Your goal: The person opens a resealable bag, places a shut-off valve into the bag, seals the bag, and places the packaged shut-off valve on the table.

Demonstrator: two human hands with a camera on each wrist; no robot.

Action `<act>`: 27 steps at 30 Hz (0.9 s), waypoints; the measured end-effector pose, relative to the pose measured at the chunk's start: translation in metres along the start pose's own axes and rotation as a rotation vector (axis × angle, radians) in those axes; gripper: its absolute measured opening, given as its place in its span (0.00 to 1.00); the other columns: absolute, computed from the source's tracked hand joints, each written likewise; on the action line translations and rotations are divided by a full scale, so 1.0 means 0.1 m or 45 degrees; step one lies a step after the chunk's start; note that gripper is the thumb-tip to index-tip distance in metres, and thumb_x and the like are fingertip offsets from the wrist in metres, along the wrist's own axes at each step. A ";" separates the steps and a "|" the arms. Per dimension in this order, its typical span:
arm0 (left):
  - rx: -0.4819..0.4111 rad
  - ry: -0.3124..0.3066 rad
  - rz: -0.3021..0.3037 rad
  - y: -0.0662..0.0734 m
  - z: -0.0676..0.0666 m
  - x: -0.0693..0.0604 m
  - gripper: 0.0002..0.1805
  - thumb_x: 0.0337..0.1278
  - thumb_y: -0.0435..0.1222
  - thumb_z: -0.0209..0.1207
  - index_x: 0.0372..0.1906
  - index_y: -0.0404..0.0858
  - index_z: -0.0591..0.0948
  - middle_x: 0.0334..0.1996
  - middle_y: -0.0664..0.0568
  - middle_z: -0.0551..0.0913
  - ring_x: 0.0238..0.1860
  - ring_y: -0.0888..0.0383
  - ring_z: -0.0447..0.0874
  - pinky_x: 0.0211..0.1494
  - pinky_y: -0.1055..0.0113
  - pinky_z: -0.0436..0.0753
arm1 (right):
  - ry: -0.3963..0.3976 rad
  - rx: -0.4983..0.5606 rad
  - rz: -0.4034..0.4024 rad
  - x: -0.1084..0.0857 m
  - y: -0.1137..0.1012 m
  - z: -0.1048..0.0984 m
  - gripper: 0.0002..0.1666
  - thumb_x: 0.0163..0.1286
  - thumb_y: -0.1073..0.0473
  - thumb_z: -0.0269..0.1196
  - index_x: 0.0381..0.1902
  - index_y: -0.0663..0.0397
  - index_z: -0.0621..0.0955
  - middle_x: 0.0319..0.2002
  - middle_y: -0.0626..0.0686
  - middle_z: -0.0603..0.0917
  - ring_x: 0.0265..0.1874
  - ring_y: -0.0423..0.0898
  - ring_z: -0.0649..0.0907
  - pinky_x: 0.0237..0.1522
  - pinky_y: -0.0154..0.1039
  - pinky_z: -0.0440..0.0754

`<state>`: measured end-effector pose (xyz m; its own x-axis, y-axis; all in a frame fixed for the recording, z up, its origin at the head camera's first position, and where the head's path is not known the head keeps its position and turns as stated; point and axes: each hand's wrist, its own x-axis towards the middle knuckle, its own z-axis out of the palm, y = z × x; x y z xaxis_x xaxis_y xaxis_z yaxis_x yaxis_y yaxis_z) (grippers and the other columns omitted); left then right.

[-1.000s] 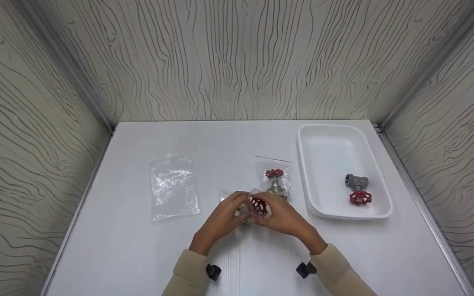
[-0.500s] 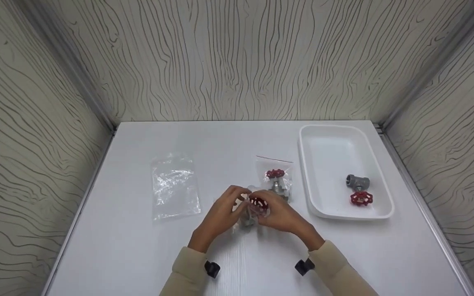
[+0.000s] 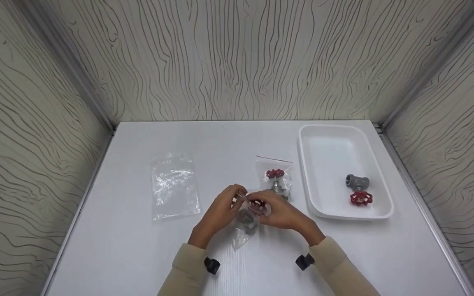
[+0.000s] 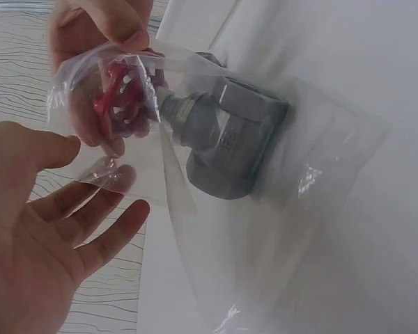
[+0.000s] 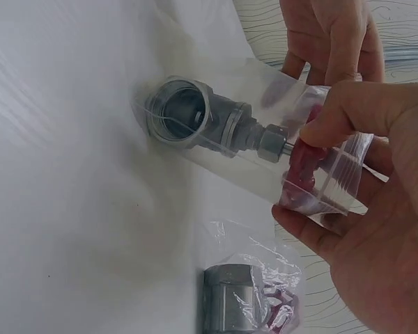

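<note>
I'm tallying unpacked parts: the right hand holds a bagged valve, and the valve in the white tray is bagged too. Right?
Not quite: the tray valve in the white tray lies bare, with no bag around it, as the head view shows. The right hand does hold a bagged valve.

No text, label, brand, number or sign legible. One marking noted, left wrist view: a short row of small characters on the grey body of the valve [image 4: 230,156], seen through the clear bag [image 4: 320,163]. The row runs at a slant across the body's side. Too small and blurred to read; whether letters or digits, cannot tell. Right wrist and head views: nothing readable at this resolution.
</note>
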<state>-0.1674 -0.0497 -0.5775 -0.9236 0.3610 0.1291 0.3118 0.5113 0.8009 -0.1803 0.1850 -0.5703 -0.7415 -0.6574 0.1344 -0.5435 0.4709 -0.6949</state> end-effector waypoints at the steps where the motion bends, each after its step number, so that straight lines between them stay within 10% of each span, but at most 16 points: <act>1: -0.002 0.005 0.003 0.00 -0.01 0.00 0.10 0.82 0.36 0.56 0.59 0.41 0.79 0.54 0.52 0.84 0.55 0.57 0.85 0.58 0.60 0.88 | -0.003 0.012 -0.004 0.00 0.02 -0.01 0.40 0.55 0.75 0.68 0.67 0.49 0.82 0.65 0.52 0.85 0.64 0.53 0.83 0.67 0.52 0.82; 12: -0.025 0.110 0.040 -0.04 -0.07 -0.04 0.04 0.79 0.35 0.59 0.51 0.44 0.79 0.46 0.54 0.84 0.49 0.60 0.85 0.51 0.64 0.87 | 0.169 0.049 -0.020 -0.01 0.14 -0.12 0.12 0.63 0.70 0.76 0.33 0.48 0.86 0.63 0.58 0.83 0.66 0.58 0.82 0.65 0.53 0.85; 19: -0.016 0.135 0.045 -0.05 -0.07 -0.07 0.04 0.78 0.36 0.60 0.51 0.43 0.80 0.46 0.54 0.85 0.48 0.59 0.85 0.50 0.64 0.87 | 0.181 0.111 0.105 -0.05 0.15 -0.16 0.06 0.69 0.66 0.73 0.42 0.52 0.88 0.63 0.61 0.85 0.63 0.62 0.85 0.60 0.56 0.88; 27: -0.007 0.174 0.117 -0.08 -0.10 -0.08 0.03 0.76 0.34 0.63 0.48 0.43 0.82 0.44 0.56 0.85 0.45 0.61 0.85 0.45 0.67 0.87 | 0.183 0.151 0.253 -0.06 0.19 -0.17 0.07 0.74 0.66 0.69 0.48 0.56 0.88 0.43 0.52 0.91 0.45 0.47 0.90 0.48 0.35 0.90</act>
<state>-0.1643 -0.0647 -0.5790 -0.9132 0.2962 0.2800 0.3954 0.4766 0.7852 -0.1925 0.2078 -0.5721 -0.8818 -0.4648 0.0797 -0.3377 0.5045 -0.7946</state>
